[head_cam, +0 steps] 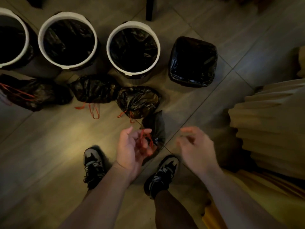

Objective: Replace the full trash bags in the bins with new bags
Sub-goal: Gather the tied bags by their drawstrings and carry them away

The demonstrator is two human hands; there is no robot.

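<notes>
Only left fingers (146, 130) around red drawstring (142, 140)

Floor (49, 146): large grey-brown tiles with a wood-grain finish, separated by thin grout lines (206, 100) running diagonally. Footwear: two black-and-grey lace-up shoes, the left shoe (93, 164) and the right shoe (162, 172), stand flat on the tiles, apart, toes pointing up-frame. A dark upright post (149, 9) meets the floor near the top edge. Beige pleated fabric (272, 116) occupies the right side. Yellow fabric (264, 195) lies below it, at the lower right.
</notes>
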